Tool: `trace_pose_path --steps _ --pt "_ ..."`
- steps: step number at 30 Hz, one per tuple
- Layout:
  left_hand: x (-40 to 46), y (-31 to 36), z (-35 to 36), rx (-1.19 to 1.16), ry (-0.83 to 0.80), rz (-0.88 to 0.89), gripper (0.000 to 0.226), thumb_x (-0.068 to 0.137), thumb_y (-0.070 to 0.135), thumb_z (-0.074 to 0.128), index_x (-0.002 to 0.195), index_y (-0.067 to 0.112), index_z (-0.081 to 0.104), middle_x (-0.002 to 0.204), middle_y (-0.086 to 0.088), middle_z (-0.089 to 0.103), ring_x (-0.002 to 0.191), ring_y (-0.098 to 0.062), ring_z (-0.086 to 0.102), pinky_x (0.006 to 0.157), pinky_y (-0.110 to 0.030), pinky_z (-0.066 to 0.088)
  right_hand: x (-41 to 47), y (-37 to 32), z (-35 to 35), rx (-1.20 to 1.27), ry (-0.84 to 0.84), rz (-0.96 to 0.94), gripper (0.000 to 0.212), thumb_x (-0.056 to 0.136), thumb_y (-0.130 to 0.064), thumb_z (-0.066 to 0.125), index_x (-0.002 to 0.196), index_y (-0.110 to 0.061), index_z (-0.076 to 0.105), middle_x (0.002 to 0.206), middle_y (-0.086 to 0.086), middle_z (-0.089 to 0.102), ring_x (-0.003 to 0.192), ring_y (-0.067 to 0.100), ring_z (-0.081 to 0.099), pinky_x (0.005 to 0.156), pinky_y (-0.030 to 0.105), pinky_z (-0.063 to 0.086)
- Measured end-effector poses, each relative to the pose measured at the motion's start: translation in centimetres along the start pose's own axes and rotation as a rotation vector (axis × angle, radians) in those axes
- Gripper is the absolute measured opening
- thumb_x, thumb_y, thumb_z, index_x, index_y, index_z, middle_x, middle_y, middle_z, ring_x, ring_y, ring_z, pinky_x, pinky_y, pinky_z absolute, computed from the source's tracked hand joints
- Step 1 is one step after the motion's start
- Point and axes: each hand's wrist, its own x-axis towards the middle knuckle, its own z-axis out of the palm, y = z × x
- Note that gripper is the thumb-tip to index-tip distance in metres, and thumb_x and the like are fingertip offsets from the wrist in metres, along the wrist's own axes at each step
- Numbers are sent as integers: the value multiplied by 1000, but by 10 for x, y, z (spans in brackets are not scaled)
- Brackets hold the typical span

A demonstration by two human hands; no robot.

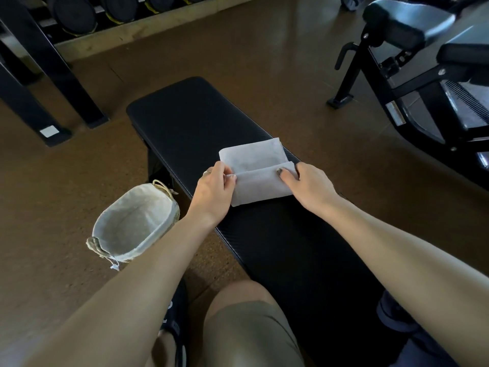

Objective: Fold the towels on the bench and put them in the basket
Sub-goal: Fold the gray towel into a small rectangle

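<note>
A: Which step is this?

B: Mid-fold, I'd judge. One white towel lies on the black bench, just past the frame's centre toward one o'clock, its near part already doubled over the far part.

A: And the hands?

B: Both grasp that folded flap. The left hand pinches its left end between thumb and fingers; the right hand holds the right end, thumb on top and fingers curled round the edge.

A: What does the next move call for?

B: Probably pressing the crease flat or making one more fold — keeping both ends level so the edges line up. Then a carry down to the basket, which sits on the floor at about eight o'clock, just beside the bench.

A: How does the towel look?

B: Thin, pale, a little creased; the far layer lies flat with a squared corner. The basket has a cloth liner, and I see no towels in it yet — so little of the task looks finished.
</note>
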Motion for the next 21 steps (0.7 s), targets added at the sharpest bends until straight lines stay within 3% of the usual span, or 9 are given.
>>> trace_pose_path --steps 4,7,9,12,16,19,21 --pt "-1 7 1 69 -10 7 9 107 24 46 100 19 48 105 -3 54 88 -9 47 65 -18 35 -2 1 7 9 103 -2 40 102 -52 51 115 -15 48 106 0 53 83 13 55 64 25 42" --pt "-4 14 2 207 -23 15 12 108 27 39 111 17 45 112 -5 48 89 -17 52 69 -27 40 -6 -1 4 -31 194 -73 37 101 -45 58 116 -15 43 108 2 45 78 13 52 59 23 38" --pt "-3 17 1 448 21 46 14 107 26 38 115 16 43 111 -7 43 89 -22 53 73 -35 43 -7 -2 2 -195 286 -240 31 100 -38 59 114 -15 44 108 4 44 82 16 53 67 27 43" --pt "-4 18 0 742 104 288 21 96 11 48 116 18 45 117 -9 45 99 -27 49 82 -37 43 -4 -1 -1 -456 368 -597 24 90 -19 71 108 -15 54 109 9 53 92 25 55 79 39 49" --pt "-8 23 2 924 -27 690 29 89 5 42 114 14 54 109 -6 56 95 -24 55 78 -36 49 1 2 -7 -598 256 -809 28 84 -11 72 110 -18 65 111 4 62 107 27 57 96 43 48" --pt "-1 21 -4 883 -34 770 19 88 6 46 100 11 59 95 -6 60 81 -24 58 68 -35 49 -3 4 -18 -524 157 -789 30 92 -18 58 121 -21 63 119 -1 59 115 21 56 106 38 43" --pt "-2 18 -7 836 -82 770 22 92 23 45 103 10 59 98 -7 60 83 -25 57 71 -36 50 -5 7 -23 -487 87 -768 36 91 -26 54 127 -22 58 124 -3 55 118 18 54 108 36 42"
